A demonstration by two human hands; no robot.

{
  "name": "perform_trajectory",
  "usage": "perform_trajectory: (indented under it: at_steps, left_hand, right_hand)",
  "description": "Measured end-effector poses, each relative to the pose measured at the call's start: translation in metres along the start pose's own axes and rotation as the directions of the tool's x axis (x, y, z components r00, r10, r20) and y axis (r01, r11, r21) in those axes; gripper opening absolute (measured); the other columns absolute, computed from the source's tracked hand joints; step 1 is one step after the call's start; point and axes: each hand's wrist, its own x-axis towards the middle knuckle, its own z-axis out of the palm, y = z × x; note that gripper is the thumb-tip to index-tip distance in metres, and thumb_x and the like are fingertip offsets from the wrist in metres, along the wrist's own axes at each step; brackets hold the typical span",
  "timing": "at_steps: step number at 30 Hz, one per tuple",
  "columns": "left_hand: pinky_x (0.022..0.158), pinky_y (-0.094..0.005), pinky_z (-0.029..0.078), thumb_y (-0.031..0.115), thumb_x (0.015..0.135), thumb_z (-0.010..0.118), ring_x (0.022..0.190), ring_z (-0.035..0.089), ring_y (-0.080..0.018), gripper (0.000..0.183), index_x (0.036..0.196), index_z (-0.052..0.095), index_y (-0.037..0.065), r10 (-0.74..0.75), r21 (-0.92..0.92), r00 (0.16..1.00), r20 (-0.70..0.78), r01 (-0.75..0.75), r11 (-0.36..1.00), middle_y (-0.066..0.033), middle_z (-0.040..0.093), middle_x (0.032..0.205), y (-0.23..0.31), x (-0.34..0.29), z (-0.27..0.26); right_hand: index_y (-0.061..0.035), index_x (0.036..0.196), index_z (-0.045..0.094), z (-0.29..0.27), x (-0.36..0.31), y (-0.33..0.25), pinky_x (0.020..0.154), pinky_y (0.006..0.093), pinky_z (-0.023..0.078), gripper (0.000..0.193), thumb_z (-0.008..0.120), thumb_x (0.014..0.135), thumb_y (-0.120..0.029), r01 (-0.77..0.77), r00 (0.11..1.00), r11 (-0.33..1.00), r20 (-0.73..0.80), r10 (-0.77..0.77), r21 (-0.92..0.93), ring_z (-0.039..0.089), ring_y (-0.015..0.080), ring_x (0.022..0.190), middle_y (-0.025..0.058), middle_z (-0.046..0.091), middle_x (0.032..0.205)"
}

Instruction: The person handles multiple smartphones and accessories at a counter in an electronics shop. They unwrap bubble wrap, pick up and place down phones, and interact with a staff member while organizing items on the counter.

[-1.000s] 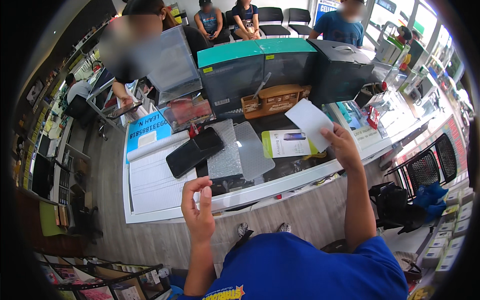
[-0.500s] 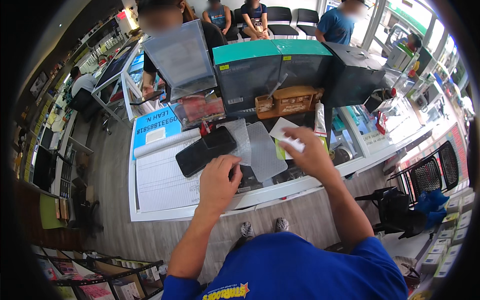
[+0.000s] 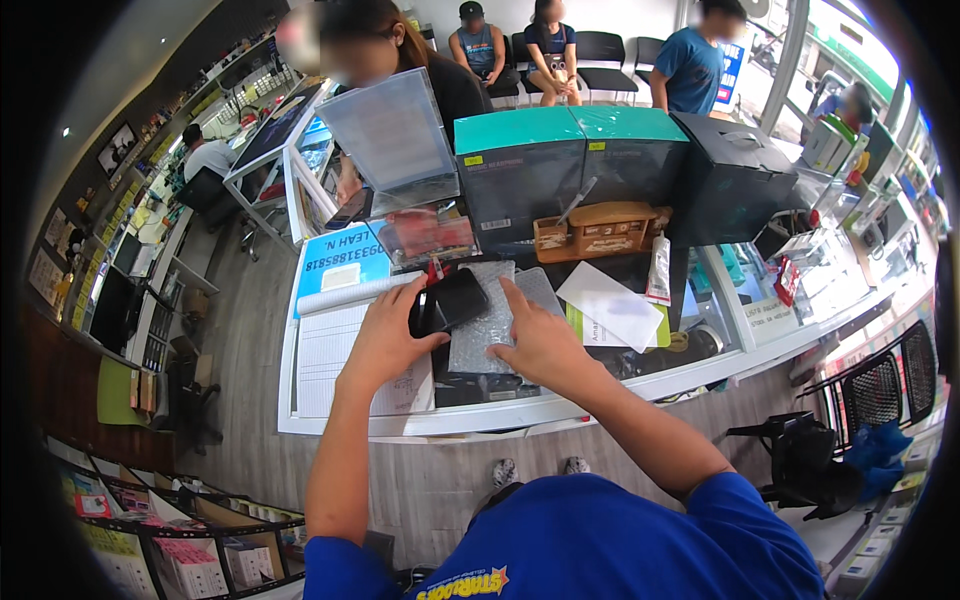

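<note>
A black smartphone (image 3: 460, 298) lies on the glass counter, its right end over a clear bubble-wrap pouch (image 3: 482, 345). My left hand (image 3: 390, 335) covers the phone's left end, fingers at the far edge and thumb at the near edge. My right hand (image 3: 545, 345) is open over the bubble wrap, index finger and thumb spread apart, with nothing in it. Another translucent sheet (image 3: 540, 288) lies partly under that hand. To its right, a white card (image 3: 612, 305) rests on a green-and-white packet (image 3: 660, 335).
An open lined notebook (image 3: 330, 350) lies left, below a blue sign (image 3: 340, 258). Behind are a wooden holder (image 3: 610, 232), a white tube (image 3: 658, 270), teal-topped boxes (image 3: 520, 165) and a clear plastic stand (image 3: 390, 135). A person in black (image 3: 465, 95) is across the counter.
My right hand has let go of the white card, now on the green packet, and moved left over the bubble wrap. My left hand has moved onto the phone's left end. The view has shifted.
</note>
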Motion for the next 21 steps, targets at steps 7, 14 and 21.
perform_trajectory:
  at_steps: [7,14,21]
  left_hand:
    - [0.099,-0.0395,0.056,0.040,0.083,0.094,0.114,0.068,-0.0271,0.101,0.163,0.043,0.005,-0.295,-0.577,0.943,-0.153,0.157,0.801,-0.0175,0.066,0.136,-0.009,-0.017,-0.011]
    - [0.091,-0.0389,0.058,0.048,0.085,0.092,0.109,0.068,-0.0253,0.103,0.161,0.043,0.000,-0.357,-0.598,0.919,-0.167,0.193,0.778,-0.0177,0.067,0.132,0.000,-0.032,-0.013]
    - [0.085,-0.0367,0.059,0.047,0.084,0.092,0.105,0.068,-0.0232,0.102,0.161,0.044,0.000,-0.309,-0.482,0.933,-0.182,0.190,0.855,-0.0180,0.067,0.128,0.020,-0.033,0.012]
  right_hand:
    - [-0.0096,0.150,0.058,-0.001,-0.018,-0.018,0.098,0.0484,0.056,0.074,0.082,0.090,-0.046,0.230,0.957,0.919,-0.095,-0.273,-0.321,0.061,0.0393,0.124,0.0234,0.058,0.143]
    - [-0.0142,0.115,0.082,0.016,-0.024,0.005,0.098,0.0442,0.056,0.032,0.078,0.095,-0.038,0.345,0.901,0.883,-0.154,-0.407,-0.317,0.061,0.0311,0.121,0.0070,0.067,0.136]
    - [-0.0144,0.102,0.085,-0.003,-0.046,0.024,0.094,0.0395,0.058,0.016,0.080,0.093,-0.027,0.292,0.895,0.920,-0.263,-0.359,-0.261,0.065,0.0255,0.112,0.0023,0.075,0.122]
